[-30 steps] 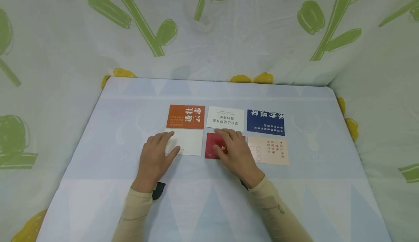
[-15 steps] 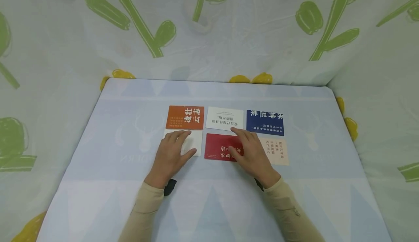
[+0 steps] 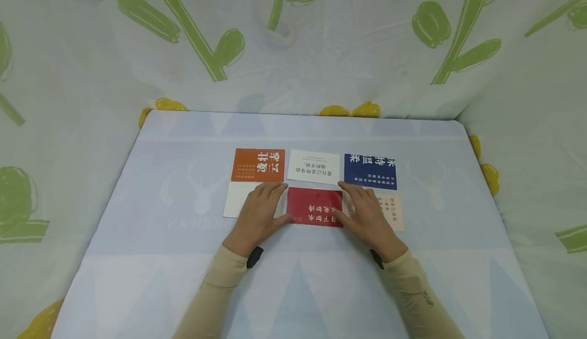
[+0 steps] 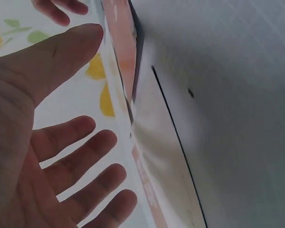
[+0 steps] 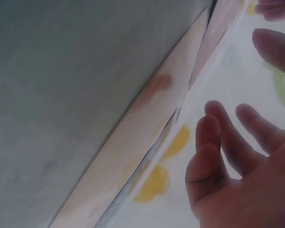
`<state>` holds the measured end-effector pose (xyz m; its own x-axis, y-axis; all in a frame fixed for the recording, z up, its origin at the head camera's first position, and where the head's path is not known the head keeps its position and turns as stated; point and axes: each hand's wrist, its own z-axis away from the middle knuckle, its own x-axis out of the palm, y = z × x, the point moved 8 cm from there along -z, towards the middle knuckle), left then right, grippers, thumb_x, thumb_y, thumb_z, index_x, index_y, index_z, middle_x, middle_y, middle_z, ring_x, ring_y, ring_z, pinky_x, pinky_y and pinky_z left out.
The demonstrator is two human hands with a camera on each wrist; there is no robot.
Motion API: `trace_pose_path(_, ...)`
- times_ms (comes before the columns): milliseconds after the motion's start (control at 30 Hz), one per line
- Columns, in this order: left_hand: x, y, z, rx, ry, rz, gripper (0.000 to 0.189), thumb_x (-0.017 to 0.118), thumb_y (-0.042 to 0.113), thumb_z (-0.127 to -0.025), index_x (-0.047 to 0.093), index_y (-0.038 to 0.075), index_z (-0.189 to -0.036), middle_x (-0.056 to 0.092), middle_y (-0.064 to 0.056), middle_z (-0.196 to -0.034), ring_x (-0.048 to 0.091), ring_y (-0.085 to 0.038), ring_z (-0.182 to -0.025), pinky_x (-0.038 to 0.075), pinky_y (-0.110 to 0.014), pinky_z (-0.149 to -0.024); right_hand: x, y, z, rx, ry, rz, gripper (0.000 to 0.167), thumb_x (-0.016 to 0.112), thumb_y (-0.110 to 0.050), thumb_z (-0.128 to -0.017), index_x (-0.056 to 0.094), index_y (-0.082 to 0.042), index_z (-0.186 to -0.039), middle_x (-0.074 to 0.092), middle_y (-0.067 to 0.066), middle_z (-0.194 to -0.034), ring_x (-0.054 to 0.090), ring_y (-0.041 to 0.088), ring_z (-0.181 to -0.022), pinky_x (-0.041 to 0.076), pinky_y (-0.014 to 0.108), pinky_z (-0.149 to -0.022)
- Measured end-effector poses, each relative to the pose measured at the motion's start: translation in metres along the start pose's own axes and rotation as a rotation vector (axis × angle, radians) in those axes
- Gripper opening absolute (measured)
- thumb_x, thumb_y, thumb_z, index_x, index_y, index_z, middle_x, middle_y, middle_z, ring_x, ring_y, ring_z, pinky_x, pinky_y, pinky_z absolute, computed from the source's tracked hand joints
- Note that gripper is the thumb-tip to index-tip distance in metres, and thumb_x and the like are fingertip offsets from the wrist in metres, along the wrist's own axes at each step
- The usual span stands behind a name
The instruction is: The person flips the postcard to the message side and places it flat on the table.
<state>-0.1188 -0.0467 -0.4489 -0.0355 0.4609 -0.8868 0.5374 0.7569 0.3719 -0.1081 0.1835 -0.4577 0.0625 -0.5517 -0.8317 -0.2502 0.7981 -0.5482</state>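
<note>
From my seat, I see an orange card (image 3: 258, 165) on the left, with a plain white card (image 3: 235, 199) nearer, partly hidden by the left hand (image 3: 258, 214). That hand is loosely open and grips nothing. The red card (image 3: 314, 206) lies flat between both hands, maybe so its ends can be lined up. I can't tell if they touch it. The right hand (image 3: 370, 222), also loose and holding nothing, partly covers a pink card (image 3: 396, 215).

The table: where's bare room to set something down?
Free: left of the orange card, right of the blue card, and between the sleeves, nearer than the red card. Crowded: the middle, six cards close together at the left hand and right hand.
</note>
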Motion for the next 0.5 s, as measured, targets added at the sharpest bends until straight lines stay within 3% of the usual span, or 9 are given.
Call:
trace_pose_path(367, 0.019, 0.003, -0.011, -0.073, -0.206, -0.041, 0.085, 0.086, 0.042, -0.081, 0.049, 0.004, -0.147, 0.056, -0.013, -0.143, 0.042, -0.037, -0.139, 0.036, -0.052, -0.112, 0.008, 0.008, -0.002, 0.016, -0.104, 0.084, 0.086, 0.086, -0.028, -0.081, 0.041, -0.009, -0.152, 0.052, 0.015, -0.148, 0.045, 0.035, -0.118, 0.038, 0.053, -0.097)
trace_pose_path(500, 0.022, 0.003, -0.012, -0.092, -0.227, -0.065, 0.085, 0.086, 0.042, -0.080, 0.049, 0.005, -0.147, 0.057, -0.013, -0.143, 0.041, -0.037, -0.140, 0.035, -0.051, -0.113, 0.012, 0.007, -0.003, 0.023, -0.142, 0.112, 0.089, 0.088, -0.028, -0.079, 0.041, -0.009, -0.153, 0.052, 0.016, -0.148, 0.045, 0.036, -0.117, 0.038, 0.054, -0.096)
